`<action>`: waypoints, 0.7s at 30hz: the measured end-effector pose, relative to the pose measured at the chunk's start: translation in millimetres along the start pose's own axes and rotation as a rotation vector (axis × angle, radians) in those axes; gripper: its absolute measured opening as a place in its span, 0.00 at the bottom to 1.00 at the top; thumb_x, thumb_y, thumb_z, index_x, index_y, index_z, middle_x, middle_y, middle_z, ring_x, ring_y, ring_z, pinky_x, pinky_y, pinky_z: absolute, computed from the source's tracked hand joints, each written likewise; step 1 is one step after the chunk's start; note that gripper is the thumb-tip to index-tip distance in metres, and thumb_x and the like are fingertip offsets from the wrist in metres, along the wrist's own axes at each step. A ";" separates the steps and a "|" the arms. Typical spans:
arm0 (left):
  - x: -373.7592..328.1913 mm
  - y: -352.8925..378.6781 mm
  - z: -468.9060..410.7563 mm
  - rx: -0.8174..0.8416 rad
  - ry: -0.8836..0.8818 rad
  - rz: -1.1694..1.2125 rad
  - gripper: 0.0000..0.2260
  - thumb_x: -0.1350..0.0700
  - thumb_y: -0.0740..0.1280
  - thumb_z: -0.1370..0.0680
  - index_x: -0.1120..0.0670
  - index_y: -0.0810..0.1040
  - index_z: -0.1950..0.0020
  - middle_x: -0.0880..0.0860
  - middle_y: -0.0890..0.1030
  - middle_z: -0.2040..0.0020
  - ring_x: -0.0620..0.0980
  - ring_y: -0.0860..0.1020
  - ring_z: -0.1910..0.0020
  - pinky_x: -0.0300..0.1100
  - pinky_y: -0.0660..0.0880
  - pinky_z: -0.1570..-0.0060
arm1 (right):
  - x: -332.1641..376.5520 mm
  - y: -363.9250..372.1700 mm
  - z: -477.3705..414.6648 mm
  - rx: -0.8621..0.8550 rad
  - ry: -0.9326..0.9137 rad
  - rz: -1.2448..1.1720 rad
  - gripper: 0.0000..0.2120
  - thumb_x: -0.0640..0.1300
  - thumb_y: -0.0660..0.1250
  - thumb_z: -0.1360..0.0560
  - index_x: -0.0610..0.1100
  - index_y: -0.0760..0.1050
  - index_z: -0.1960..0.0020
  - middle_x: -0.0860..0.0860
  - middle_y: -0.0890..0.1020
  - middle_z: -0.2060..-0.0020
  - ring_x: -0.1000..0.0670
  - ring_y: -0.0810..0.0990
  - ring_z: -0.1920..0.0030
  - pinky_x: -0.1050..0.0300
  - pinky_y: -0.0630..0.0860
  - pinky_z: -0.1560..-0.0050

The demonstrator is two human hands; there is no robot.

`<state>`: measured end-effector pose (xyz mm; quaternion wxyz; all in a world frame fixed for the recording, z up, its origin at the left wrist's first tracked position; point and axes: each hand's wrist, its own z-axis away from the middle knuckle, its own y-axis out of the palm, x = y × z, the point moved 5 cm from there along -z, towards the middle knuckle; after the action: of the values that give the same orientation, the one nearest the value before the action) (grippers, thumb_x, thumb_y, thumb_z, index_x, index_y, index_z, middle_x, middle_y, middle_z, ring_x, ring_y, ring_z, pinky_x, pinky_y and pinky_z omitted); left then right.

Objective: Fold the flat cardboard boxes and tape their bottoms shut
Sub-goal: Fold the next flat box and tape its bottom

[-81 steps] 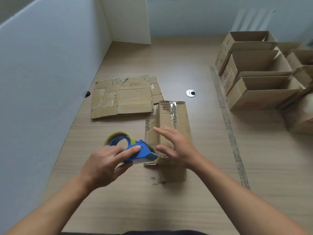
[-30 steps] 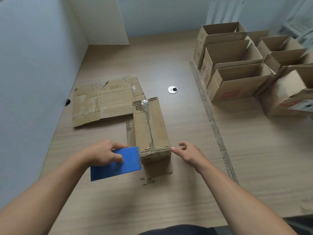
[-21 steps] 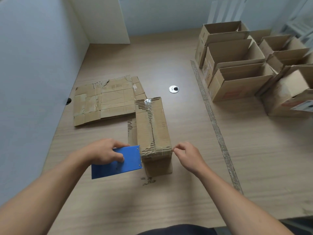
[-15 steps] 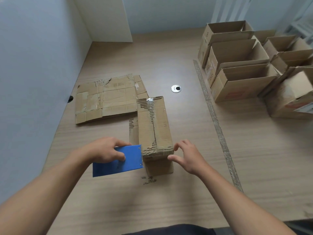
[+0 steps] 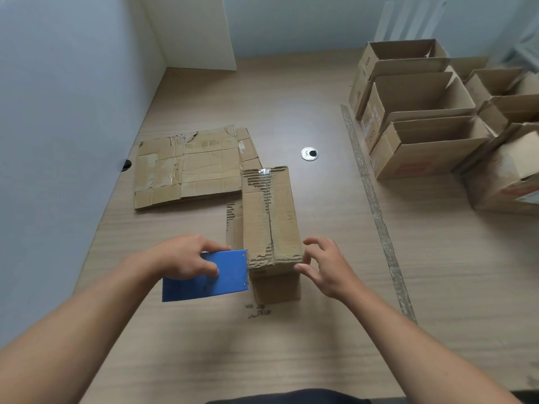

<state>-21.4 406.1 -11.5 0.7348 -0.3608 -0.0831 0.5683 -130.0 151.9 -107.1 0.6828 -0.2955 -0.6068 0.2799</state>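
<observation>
A head-worn camera looks down at a wooden table [image 5: 291, 345]. A folded cardboard box [image 5: 271, 217] stands bottom-up midway between the left and right edges, closer to the near edge, with its long centre seam running away from the viewer.

The left hand [image 5: 186, 258] grips a blue tape dispenser [image 5: 207, 278], whose front edge touches the box's near left corner. Seconds ago the dispenser lay on its side with the tape roll visible; now its flat blue face is turned up.

The right hand [image 5: 326, 266] has left the top of the box, where it was pressing flat. It then pinched at the near right corner, and now it is wide, fingers spread and lightly bent around that corner. Actual contact is hard to tell.

A shiny scrap of tape shows at the far end of the seam. Whether tape covers the whole seam cannot be told. The bottom is probably being finished at this near end.

One flat cardboard sheet [image 5: 189, 167] waits toward the left edge. Open finished boxes [image 5: 423, 135] crowd the right edge.
</observation>
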 end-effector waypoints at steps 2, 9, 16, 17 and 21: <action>1.2 -0.1 -1.0 -0.013 -0.004 -0.004 0.26 0.44 0.66 0.27 0.32 0.69 0.30 0.44 0.78 0.38 0.50 0.76 0.43 0.52 0.73 0.39 | -2.3 -2.2 1.0 0.050 0.001 -0.055 0.10 0.51 0.73 0.26 0.53 0.72 0.57 0.53 0.72 0.37 0.51 0.66 0.33 0.58 0.63 0.34; 5.1 0.7 -4.6 -0.037 -0.011 -0.027 0.25 0.48 0.68 0.23 0.33 0.68 0.28 0.45 0.77 0.38 0.50 0.75 0.43 0.51 0.73 0.40 | -9.8 -6.9 -2.7 0.072 -0.104 0.037 0.04 0.45 0.72 0.24 0.45 0.80 0.54 0.49 0.74 0.35 0.44 0.69 0.33 0.58 0.62 0.36; 3.3 -2.9 -5.7 -0.040 -0.015 -0.063 0.25 0.48 0.68 0.23 0.34 0.68 0.27 0.45 0.76 0.38 0.50 0.74 0.43 0.49 0.72 0.41 | -2.5 -7.4 -15.7 0.060 -0.150 0.168 0.06 0.48 0.73 0.26 0.47 0.78 0.57 0.47 0.76 0.37 0.43 0.70 0.35 0.43 0.73 0.39; 3.1 -3.2 -5.8 -0.042 -0.015 -0.065 0.25 0.48 0.68 0.23 0.34 0.68 0.27 0.46 0.76 0.38 0.50 0.74 0.44 0.48 0.72 0.43 | -2.4 -6.5 -15.3 0.045 -0.147 0.171 0.06 0.48 0.73 0.25 0.47 0.78 0.56 0.47 0.76 0.37 0.43 0.71 0.35 0.43 0.73 0.40; 2.3 -4.6 -7.5 -0.057 -0.010 -0.077 0.25 0.48 0.67 0.23 0.34 0.67 0.27 0.47 0.76 0.36 0.51 0.74 0.43 0.47 0.71 0.44 | 2.7 -3.4 -13.3 -0.029 -0.239 0.211 0.05 0.45 0.70 0.24 0.45 0.80 0.50 0.45 0.78 0.43 0.41 0.76 0.44 0.44 0.78 0.50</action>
<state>-13.1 404.4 -14.7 0.7452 -0.3751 -0.1167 0.5388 -116.4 150.8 -104.0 0.5682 -0.3321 -0.6532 0.3744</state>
